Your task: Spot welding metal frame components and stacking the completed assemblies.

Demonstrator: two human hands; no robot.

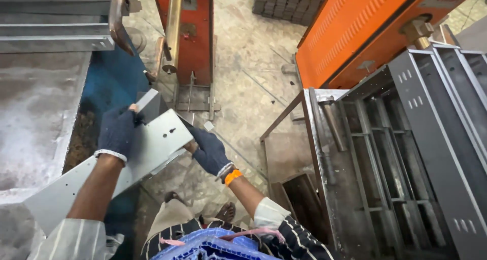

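Note:
Both my hands wear dark blue gloves and grip one long grey sheet-metal channel with small holes, held slanted from lower left to upper right. My left hand clasps its upper edge near the far end. My right hand holds the end from underneath on the right side; an orange band sits on that wrist. The near end of the channel reaches down to the lower left, over a grey metal table.
A red-orange spot-welding machine with copper arms stands ahead. A large orange machine is at upper right. Grey perforated metal channels are stacked on a rack at right. Stacked metal strips lie at top left. Below is a stone floor.

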